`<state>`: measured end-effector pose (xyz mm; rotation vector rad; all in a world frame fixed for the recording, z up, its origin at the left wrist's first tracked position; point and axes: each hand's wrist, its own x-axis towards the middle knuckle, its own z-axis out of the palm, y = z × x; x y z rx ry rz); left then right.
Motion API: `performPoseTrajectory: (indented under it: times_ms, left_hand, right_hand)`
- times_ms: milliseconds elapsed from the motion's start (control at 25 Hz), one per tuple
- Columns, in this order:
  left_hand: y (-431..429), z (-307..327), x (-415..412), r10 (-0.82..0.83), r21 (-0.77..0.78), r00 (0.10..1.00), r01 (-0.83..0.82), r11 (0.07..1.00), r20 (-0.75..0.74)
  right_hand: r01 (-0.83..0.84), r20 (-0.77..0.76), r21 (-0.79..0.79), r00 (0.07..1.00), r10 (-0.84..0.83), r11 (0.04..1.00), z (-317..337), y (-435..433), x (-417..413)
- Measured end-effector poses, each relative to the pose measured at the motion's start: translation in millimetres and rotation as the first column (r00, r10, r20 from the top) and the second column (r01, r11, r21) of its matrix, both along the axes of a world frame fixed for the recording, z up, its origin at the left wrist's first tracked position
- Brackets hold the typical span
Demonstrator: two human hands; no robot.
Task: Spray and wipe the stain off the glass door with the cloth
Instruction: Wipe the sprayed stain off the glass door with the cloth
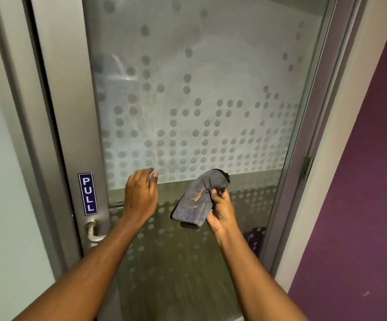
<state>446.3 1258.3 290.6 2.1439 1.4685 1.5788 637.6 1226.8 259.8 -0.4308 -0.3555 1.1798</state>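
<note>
The right hand [222, 210] is gripping one folded grey cloth [199, 198], palm turned inward, forearm reaching up from below. The cloth is hanging just before the door [211, 89] glass, its long axis running from lower left up to upper right. The left hand [140, 195] is lifting toward the glass, fingers loosely curled, holding nothing. One handle [94, 231] is sitting below a PULL sign [88, 194].

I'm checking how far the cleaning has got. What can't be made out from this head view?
- Spray bottle: none in view; out of frame or absent, cannot tell.
- Stain on the glass door: faint streaks only, lost among the frosted dots.
- Left hand: palm turned away, so anything held is hidden.
- Cloth in the right hand: folded, inner faces hidden.
</note>
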Motion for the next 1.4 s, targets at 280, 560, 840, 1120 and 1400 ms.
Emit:
performPoseTrajectory:
  times_ms: [280, 560, 840, 1120, 1400]
  left_hand:
    - [-73.4, -41.8, 35.7, 0.231, -0.684, 0.644, 0.69, 0.238, 0.729]
    - [-160.9, -48.0, 85.4, 0.351, -0.299, 0.186, 0.906, 0.301, 0.918]
    - [-236.1, -61.5, 95.4, 0.402, -0.416, 0.22, 0.753, 0.509, 0.889]
    - [-269.5, -61.0, 65.0, 0.333, -0.453, 0.312, 0.516, 0.727, 0.89]
    - [-281.8, -67.9, 13.4, 0.242, -0.433, 0.392, 0.529, 0.729, 0.888]
  right_hand:
    - [-0.088, -0.091, -0.024, 0.992, 0.086, 0.996, -5.2, -48.8, 21.3]
    - [-0.168, -0.095, -0.049, 0.982, 0.163, 0.985, -18.5, -119.1, 57.8]
    - [-0.362, -0.105, -0.096, 0.93, 0.353, 0.927, -39.9, -189.9, 83.7]
    - [-0.244, 0.21, -0.321, 0.924, 0.32, 0.915, -58.0, -219.0, 72.6]
    - [-0.335, 0.324, -0.375, 0.826, 0.461, 0.864, -67.2, -237.2, 52.8]
